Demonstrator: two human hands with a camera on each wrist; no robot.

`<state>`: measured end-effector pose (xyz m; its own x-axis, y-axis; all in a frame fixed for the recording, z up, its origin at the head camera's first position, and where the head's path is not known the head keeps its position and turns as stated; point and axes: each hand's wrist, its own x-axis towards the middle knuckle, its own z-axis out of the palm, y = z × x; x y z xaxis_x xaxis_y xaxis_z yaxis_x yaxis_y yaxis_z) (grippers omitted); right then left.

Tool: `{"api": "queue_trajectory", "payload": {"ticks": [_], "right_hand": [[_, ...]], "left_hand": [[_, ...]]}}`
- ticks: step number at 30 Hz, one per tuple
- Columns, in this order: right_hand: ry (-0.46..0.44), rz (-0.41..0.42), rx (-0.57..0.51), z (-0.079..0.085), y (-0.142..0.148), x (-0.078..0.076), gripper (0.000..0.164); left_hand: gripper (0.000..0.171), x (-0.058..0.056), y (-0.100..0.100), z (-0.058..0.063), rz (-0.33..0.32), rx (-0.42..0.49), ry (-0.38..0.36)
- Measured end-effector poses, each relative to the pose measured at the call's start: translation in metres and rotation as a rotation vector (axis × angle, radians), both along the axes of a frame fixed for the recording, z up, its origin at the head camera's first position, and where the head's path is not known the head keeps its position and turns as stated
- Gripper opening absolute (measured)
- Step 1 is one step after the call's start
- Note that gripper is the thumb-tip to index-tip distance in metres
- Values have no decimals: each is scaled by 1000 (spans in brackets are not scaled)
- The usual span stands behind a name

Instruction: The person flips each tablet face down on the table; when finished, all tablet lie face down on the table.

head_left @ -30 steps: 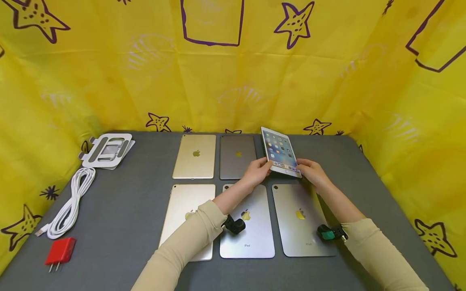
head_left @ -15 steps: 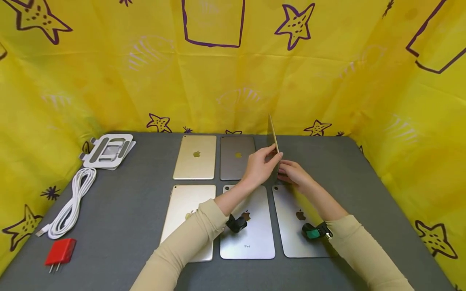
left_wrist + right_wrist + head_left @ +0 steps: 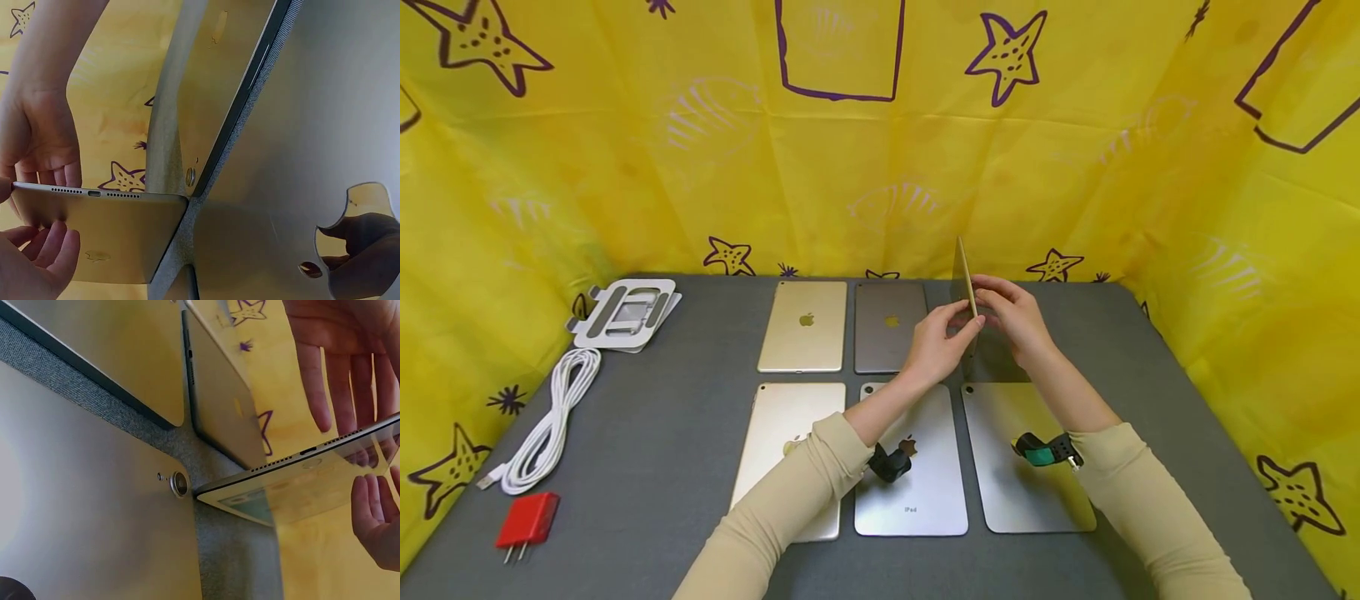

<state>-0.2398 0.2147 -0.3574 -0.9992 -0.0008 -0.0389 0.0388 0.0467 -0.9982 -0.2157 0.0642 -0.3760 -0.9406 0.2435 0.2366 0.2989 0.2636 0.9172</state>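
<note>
A slim tablet (image 3: 963,271) stands raised on edge, almost edge-on in the head view. My left hand (image 3: 938,343) holds it near its lower corner, thumb on the edge and fingers against the gold back. On the screen side, my right hand (image 3: 1018,321) has loosely extended fingers close to the glass; contact is unclear. The left wrist view shows the tablet's back (image 3: 119,234) and its port edge. In the right wrist view the screen (image 3: 306,494) reflects fingers. Below lie three tablets face down: a gold one (image 3: 763,425), a silver one (image 3: 910,492) and a grey one (image 3: 1037,500).
Farther back, a gold tablet (image 3: 805,346) and a dark grey tablet (image 3: 890,346) lie face down. At left are a white folding stand (image 3: 625,312), a coiled white cable (image 3: 553,417) and a red plug charger (image 3: 527,518). Yellow cloth (image 3: 880,167) surrounds the grey table (image 3: 655,467).
The tablet has turned from showing its lit screen to standing edge-on. My right hand has let go of its right corner and moved left, then up along the screen side.
</note>
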Motion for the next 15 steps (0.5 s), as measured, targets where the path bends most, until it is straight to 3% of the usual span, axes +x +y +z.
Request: {"api": "queue_trajectory", "payload": {"ticks": [15], "right_hand": [[2, 12, -5, -1, -1, -2, 46]], "left_hand": [[46, 1, -1, -5, 21, -53, -27]]}}
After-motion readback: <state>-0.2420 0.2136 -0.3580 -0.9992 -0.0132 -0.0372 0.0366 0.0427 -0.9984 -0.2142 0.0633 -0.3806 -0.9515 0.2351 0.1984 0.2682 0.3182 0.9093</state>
